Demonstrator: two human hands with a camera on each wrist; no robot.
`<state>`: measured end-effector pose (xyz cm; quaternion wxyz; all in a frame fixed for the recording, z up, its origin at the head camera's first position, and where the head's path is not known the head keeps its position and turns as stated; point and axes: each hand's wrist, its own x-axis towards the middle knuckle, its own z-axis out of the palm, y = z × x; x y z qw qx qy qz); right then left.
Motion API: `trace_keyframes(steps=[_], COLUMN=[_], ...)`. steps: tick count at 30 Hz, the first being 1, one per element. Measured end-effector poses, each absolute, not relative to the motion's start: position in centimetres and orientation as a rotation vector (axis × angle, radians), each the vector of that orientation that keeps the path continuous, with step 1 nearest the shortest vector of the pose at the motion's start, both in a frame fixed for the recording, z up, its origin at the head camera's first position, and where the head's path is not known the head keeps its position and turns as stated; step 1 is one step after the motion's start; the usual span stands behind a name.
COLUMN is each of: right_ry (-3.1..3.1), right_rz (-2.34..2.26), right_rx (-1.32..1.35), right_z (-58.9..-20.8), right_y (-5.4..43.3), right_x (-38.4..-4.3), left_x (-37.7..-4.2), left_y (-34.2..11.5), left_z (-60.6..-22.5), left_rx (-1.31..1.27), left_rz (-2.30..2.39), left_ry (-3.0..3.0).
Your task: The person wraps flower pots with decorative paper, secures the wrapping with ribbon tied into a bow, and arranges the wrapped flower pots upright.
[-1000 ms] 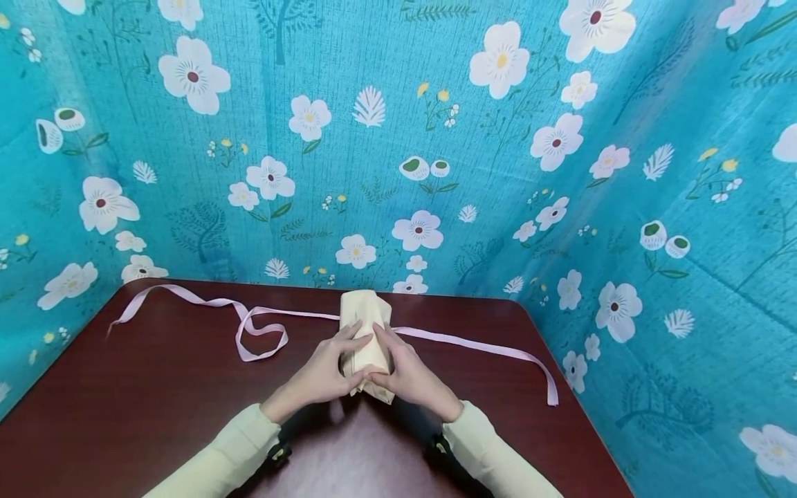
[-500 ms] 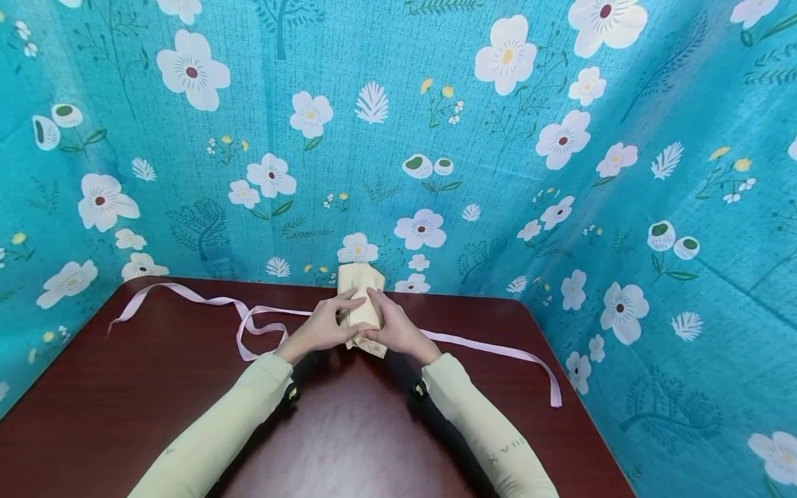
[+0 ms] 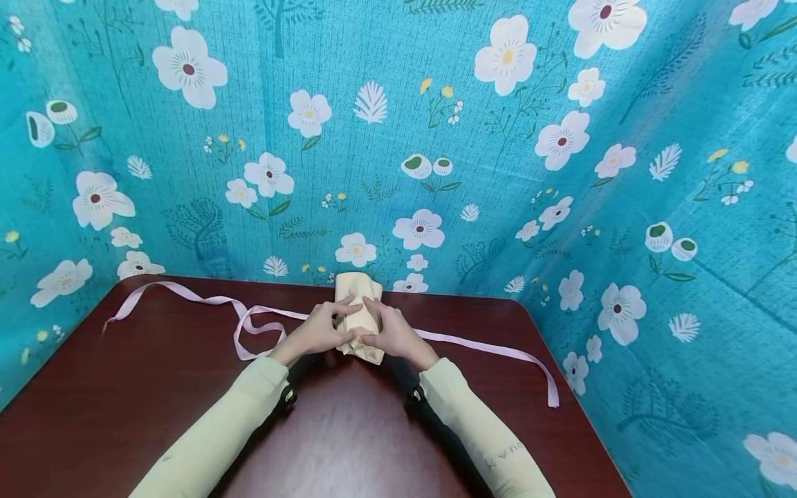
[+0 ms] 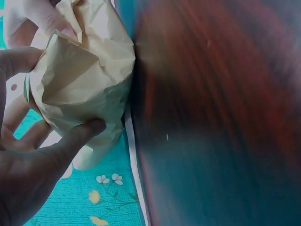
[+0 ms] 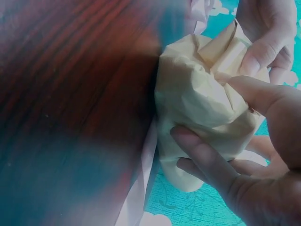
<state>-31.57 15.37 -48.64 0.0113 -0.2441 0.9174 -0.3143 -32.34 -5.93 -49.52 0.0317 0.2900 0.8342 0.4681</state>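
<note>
A cream paper-wrapped package [image 3: 359, 285], creased and folded at its near end, is between the two hands near the table's far edge. The left hand [image 3: 322, 328] grips its left side and the right hand [image 3: 396, 333] its right side. Both wrist views show fingers and thumbs pressing on the crumpled paper end [image 4: 75, 80]. Folded paper flaps [image 5: 230, 49] gather at that end. A pale pink ribbon [image 3: 479, 348] stretches out on both sides of the package; its middle is hidden behind the hands and package. What the paper contains is hidden.
The dark red-brown table [image 3: 156, 387] has a glossy top. To the left, the ribbon's long end [image 3: 243, 315] lies in a loose loop. A blue flowered cloth [image 3: 373, 138] hangs behind the table and along its right side.
Both hands and the package first moved away toward the far edge, then came slightly lower and nearer. The hands keep their hold, and the ribbon ends lie as before.
</note>
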Motion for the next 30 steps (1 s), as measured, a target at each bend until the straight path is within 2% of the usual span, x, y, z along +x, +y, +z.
trace_keyframes(steps=[15, 30], right_ry=[2.858, 2.893], right_rz=[-0.981, -0.928], right_rx=[-0.760, -0.754], right_z=[-48.2, -48.2], right_y=[15.0, 14.7], right_x=[-28.0, -27.4], left_x=[-29.4, -28.6], left_y=[-6.3, -6.5], left_z=[-49.4, -49.3], left_rx=[0.941, 1.080], left_rz=[1.400, 1.346], left_ry=[2.593, 2.623])
